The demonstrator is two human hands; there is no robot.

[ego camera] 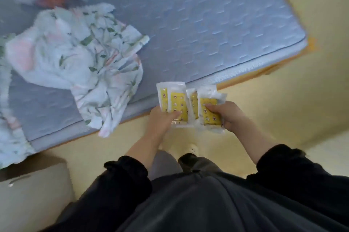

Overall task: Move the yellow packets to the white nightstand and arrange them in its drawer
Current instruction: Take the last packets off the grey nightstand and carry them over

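- A black left sleeve [128, 171], fleecy-looking, its thick cuff bunched in a roll partway along the forearm.
- The right sleeve [279, 158] is the same black fabric, its cuff likewise rolled and bulky.
- The left hand [162, 120] and right hand [230, 116] are bare, as are the forearms beyond the cuffs.
- A dark grey top [188, 203], loose, with soft folds across the front.
- Grey trousers [164, 163].
- A pale cream shoe [191, 148] with small round holes on top.

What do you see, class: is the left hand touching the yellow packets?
Touching. The head view shows the left hand with its thumb lying across the yellow packets it holds.
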